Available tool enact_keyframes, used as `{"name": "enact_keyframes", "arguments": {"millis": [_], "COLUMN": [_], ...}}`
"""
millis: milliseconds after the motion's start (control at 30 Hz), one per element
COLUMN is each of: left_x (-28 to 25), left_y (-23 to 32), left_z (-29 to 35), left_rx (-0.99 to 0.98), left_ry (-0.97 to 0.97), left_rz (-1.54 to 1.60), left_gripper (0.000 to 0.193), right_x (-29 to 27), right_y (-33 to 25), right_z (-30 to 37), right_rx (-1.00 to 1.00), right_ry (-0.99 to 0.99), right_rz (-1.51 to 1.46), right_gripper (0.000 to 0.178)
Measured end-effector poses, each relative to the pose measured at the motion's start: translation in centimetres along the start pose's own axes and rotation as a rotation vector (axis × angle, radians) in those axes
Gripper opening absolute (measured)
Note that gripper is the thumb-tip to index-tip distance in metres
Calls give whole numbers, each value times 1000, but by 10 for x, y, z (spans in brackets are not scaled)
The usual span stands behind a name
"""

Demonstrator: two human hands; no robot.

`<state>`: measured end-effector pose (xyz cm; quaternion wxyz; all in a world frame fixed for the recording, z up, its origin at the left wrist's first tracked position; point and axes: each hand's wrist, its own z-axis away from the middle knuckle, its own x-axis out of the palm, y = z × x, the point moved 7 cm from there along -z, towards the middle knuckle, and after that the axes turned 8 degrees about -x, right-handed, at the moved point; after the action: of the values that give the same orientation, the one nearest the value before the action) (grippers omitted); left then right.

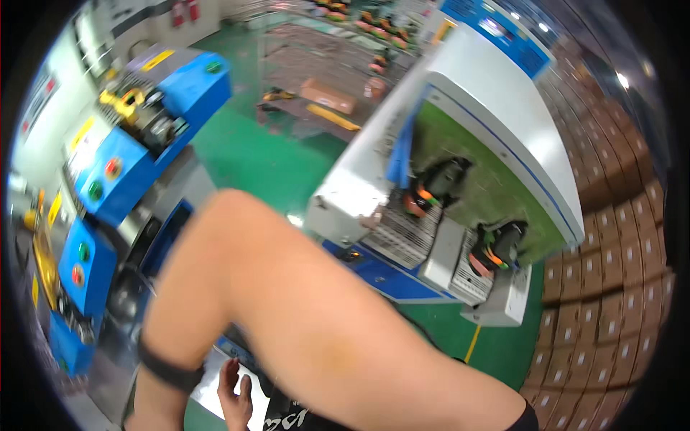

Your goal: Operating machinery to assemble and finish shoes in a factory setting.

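One hand (pixel 233 391) visible at lower edge, fingers loosely open, empty, hovering over a pale sheet (pixel 208 384) by the blue machine (pixel 108 187); other hand hidden behind the raised forearm (pixel 302 309). Risk: blocked view, fingers could stray toward the machine's moving parts.

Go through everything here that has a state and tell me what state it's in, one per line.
Left hand: open, fingers up, holding nothing.
Right hand: out of view.
Black wristband: worn on a forearm.
Upper shoe: on the white machine's conveyor.
Lower shoe: at the conveyor's exit.
Cardboard boxes: closed, stacked.
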<state>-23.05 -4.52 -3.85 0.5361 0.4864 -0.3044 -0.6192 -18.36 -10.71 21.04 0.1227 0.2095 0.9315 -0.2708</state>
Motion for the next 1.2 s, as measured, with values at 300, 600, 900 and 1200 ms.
{"name": "enact_keyframes", "arguments": {"millis": [300, 600, 900, 1200], "left_x": [-37, -45, -75, -106], "left_y": [-25, -12, -5, 24], "left_z": [65, 49, 0, 10], "left_rx": [-248, -359, -423, -447], "left_ry": [212, 472, 736, 1016], "left_rz": [282, 590, 575, 571], "left_gripper": [35, 42, 45, 43], "right_x": [94, 110, -27, 10], "right_y": [48, 86, 165, 193], "right_z": [-30, -25, -15, -55], "right_rx": [-145, -324, -8, -59], "right_ry": [-463, -1063, -932, -861], "right_rz": [-598, -992, -1820, -1393], "right_gripper": [24, 21, 41, 23]}}
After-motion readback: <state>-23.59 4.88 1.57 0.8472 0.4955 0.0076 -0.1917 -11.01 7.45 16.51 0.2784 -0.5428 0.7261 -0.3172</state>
